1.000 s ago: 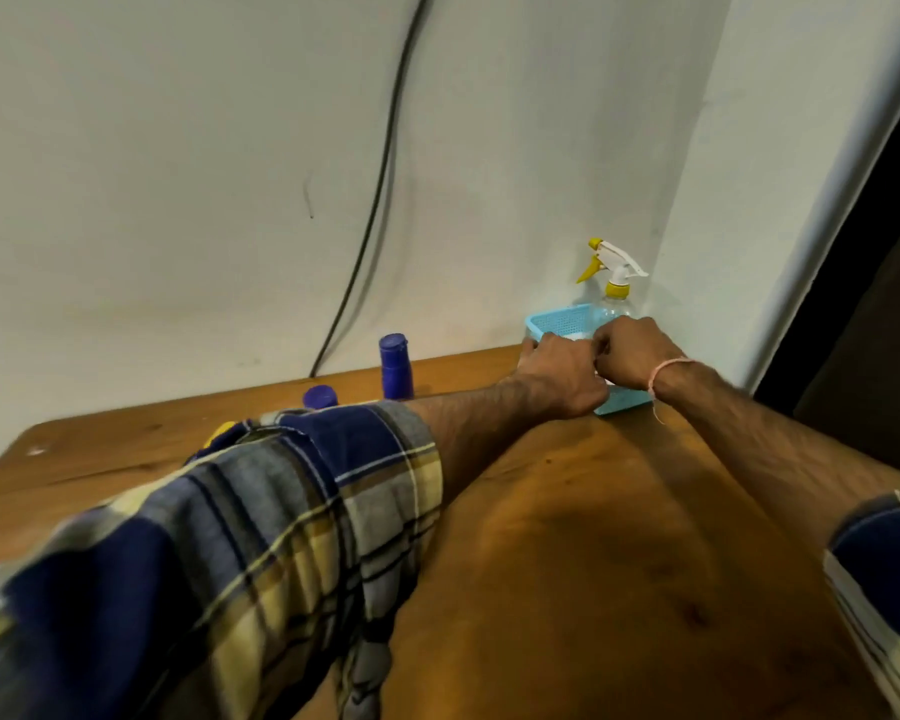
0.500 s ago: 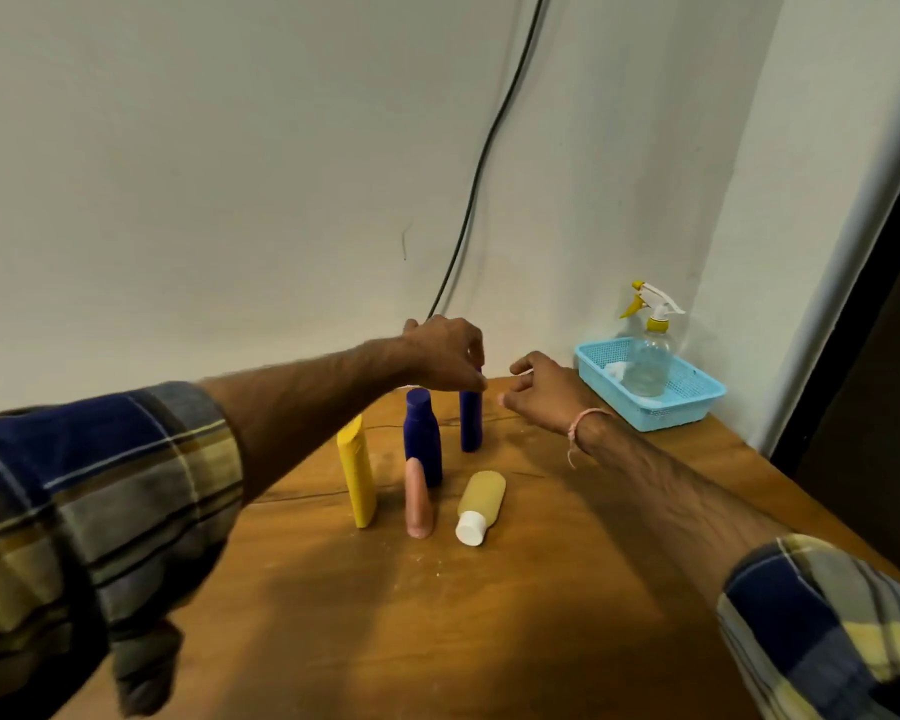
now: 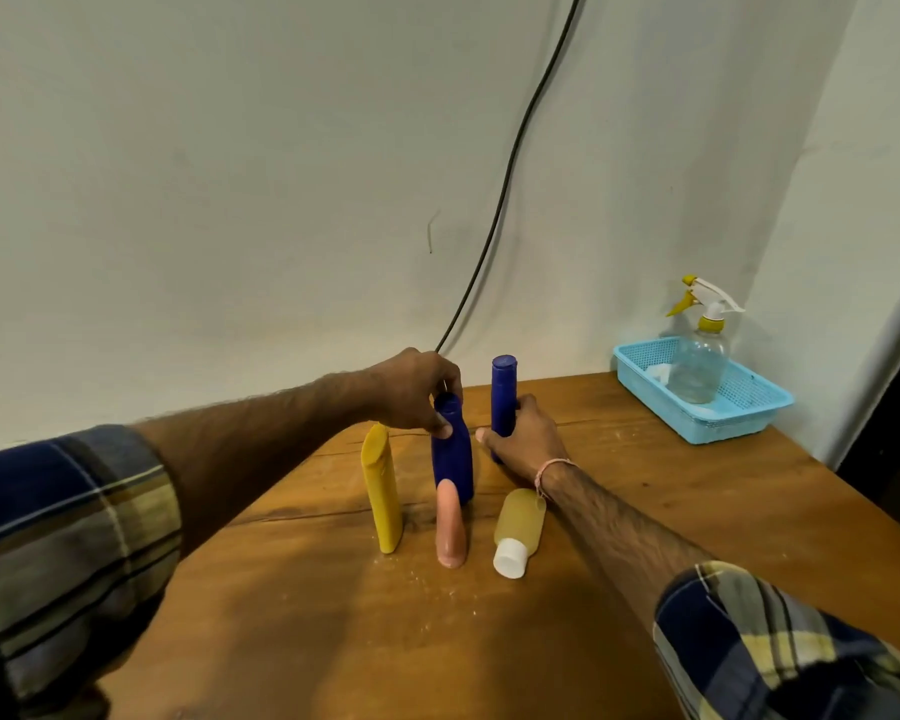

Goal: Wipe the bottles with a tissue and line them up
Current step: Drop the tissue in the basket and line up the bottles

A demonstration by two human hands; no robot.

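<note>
Nearest, a pale yellow plastic bottle with white cap (image 3: 519, 527) lies toppled. Behind it, the waisted dark-blue bottle (image 3: 452, 454) is pinched at the neck by the left hand (image 3: 411, 394); the slim blue cylindrical bottle (image 3: 504, 394) is gripped by the right hand (image 3: 526, 441). No tissue is seen in either hand; lining-up appears underway, and upright placement is called for next.

Head camera looks down, perhaps closely, at table (image 3: 697, 511).

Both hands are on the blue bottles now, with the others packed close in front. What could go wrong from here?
1. The left hand grips the wide blue bottle right behind the upright pink bottle; pulling it forward could topple the pink one or the yellow bottle.
2. The right hand holds the slim blue bottle; its wrist passes over the lying amber bottle, which could roll.
</note>
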